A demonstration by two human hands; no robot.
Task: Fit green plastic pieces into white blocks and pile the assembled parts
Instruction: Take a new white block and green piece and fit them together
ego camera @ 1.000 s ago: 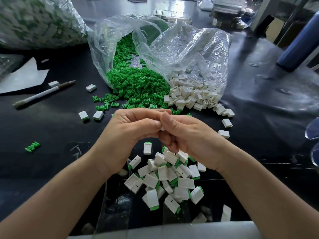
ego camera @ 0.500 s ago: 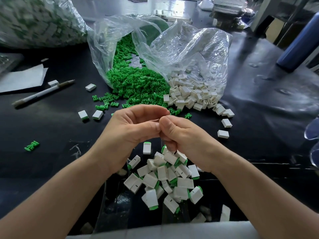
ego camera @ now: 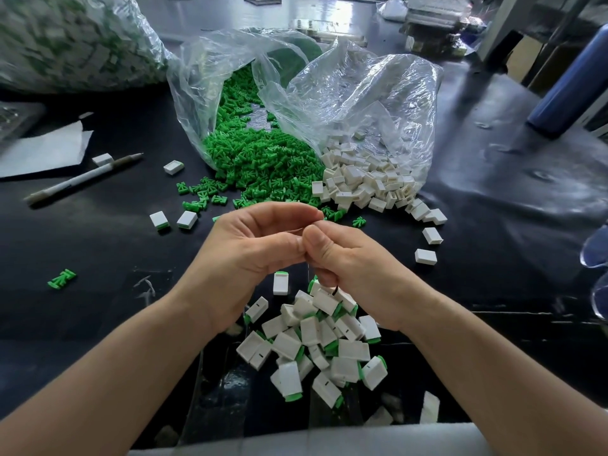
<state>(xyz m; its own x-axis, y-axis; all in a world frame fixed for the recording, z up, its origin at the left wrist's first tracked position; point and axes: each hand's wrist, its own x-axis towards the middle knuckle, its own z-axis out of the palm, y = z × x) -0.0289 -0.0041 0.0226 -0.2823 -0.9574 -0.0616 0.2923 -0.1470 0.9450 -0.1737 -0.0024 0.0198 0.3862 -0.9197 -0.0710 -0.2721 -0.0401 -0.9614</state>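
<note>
The left hand (ego camera: 243, 255) and right hand (ego camera: 348, 258) are held thumb to thumb above the assembled parts (ego camera: 353, 350). Fingers (ego camera: 283, 210) are curled; anything pinched cannot be told.

On the black table (ego camera: 98, 258) lie green pieces (ego camera: 263, 162), white blocks (ego camera: 358, 182) and white, green-ended assembled parts (ego camera: 316, 343).

Single cam, head-worn, wide-angle, looks fwd & down across the table (ego camera: 98, 251). L hand (ego camera: 250, 248) & R hand (ego camera: 352, 261) sit mid-frame, close to the lens, forearms entering from the bottom corners. Pile (ego camera: 316, 343) lies nearest, below them; bags (ego camera: 355, 103) further back, upper-centre; table's far end at the top edge
</note>
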